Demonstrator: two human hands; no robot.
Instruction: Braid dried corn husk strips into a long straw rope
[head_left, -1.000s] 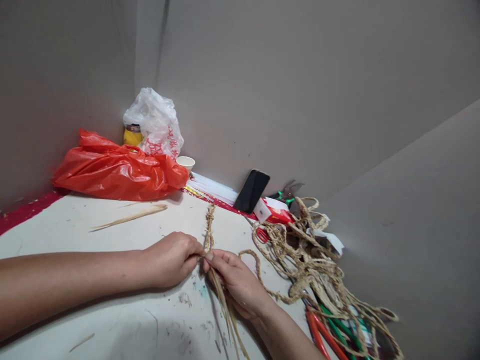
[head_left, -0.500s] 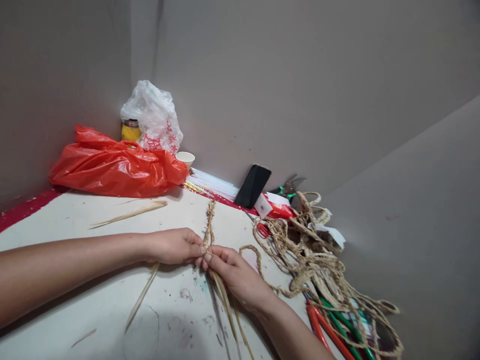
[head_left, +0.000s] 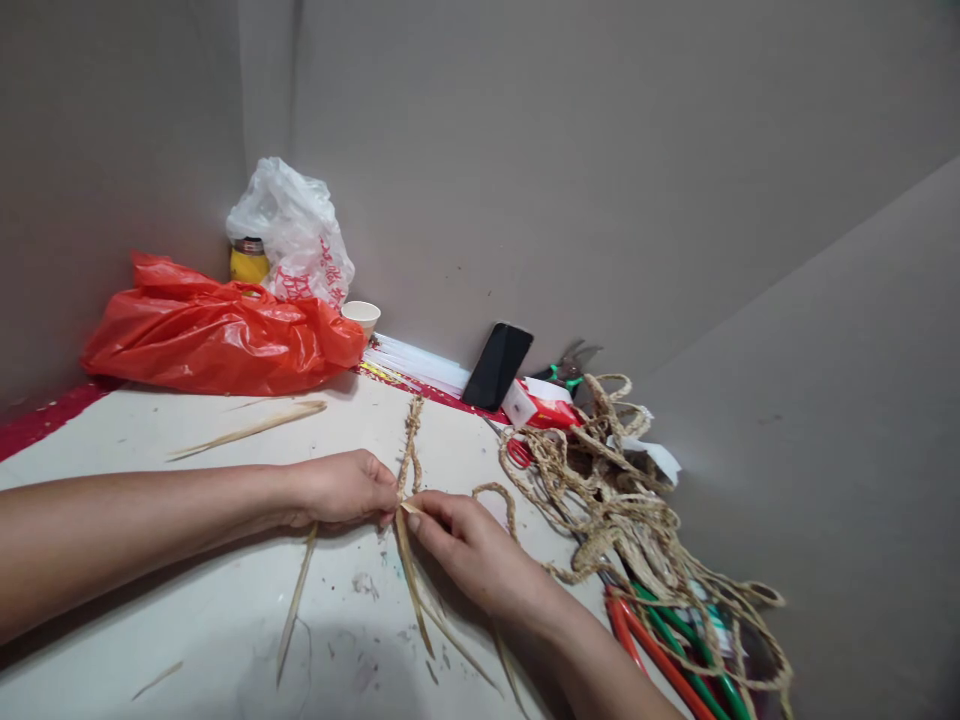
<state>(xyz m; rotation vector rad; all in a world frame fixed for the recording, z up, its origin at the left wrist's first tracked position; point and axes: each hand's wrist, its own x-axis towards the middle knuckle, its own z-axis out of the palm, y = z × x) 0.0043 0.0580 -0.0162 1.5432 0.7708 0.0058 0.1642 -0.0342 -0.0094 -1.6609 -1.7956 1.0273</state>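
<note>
Between my hands runs a short braided straw cord (head_left: 412, 440), its knotted far end lying on the white tabletop. My left hand (head_left: 349, 487) pinches the cord's near end from the left. My right hand (head_left: 461, 540) closes thumb and fingers on a pale straw strand (head_left: 409, 508) right beside it. Loose straw strands (head_left: 411, 580) hang from the pinch toward me and fan out over the table. Another dry strip (head_left: 296, 605) lies below my left wrist. How the strands cross under the fingertips is hidden.
A heap of braided rope (head_left: 600, 500) covers the right side, over red and green tool handles (head_left: 660, 650). A phone (head_left: 499, 366) leans on the wall near pruning shears (head_left: 574, 362). A red plastic bag (head_left: 225, 340) and a paper cup (head_left: 361, 316) stand at the back left.
My right fingers have drawn slightly apart from the left ones, holding a strand. The hanging strands have swung left and spread. The whole view has shifted slightly.
</note>
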